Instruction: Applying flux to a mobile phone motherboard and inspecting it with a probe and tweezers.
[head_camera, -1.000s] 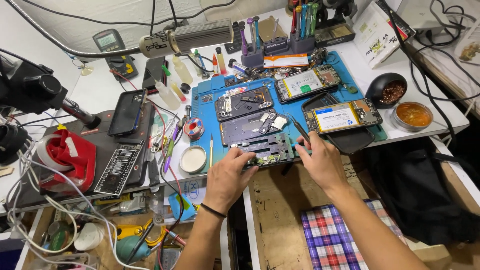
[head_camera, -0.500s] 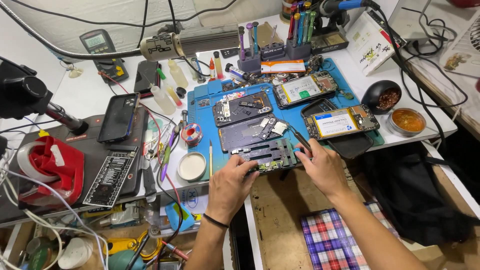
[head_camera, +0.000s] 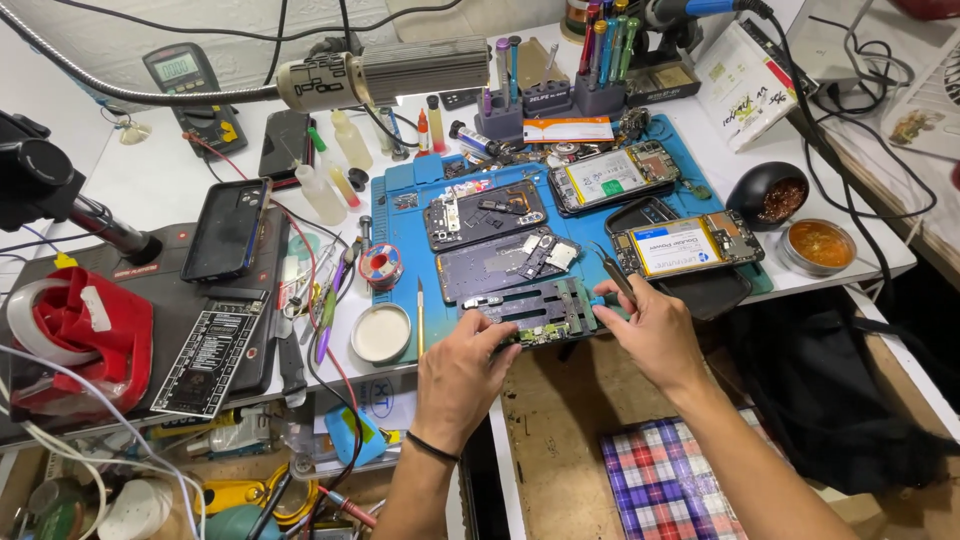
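Head view, nearest first: the left hand (head_camera: 462, 375) has its fingers curled onto the near-left edge of a circuit board holder (head_camera: 540, 312) that sits at the front edge of the blue work mat (head_camera: 400, 250). The right hand (head_camera: 655, 330) pinches the holder's right end and also carries a pair of tweezers (head_camera: 612, 272), tips pointing away and up. Compared with a moment ago, both hands sit closer around the holder, so the board looks more firmly steadied between them. It lies between the two grips, touching both. Just beyond are an opened phone (head_camera: 510, 262) and another opened phone (head_camera: 485, 212); to the right lies a phone with its battery exposed (head_camera: 685, 245). A small white dish (head_camera: 381, 332) rests left of the holder.
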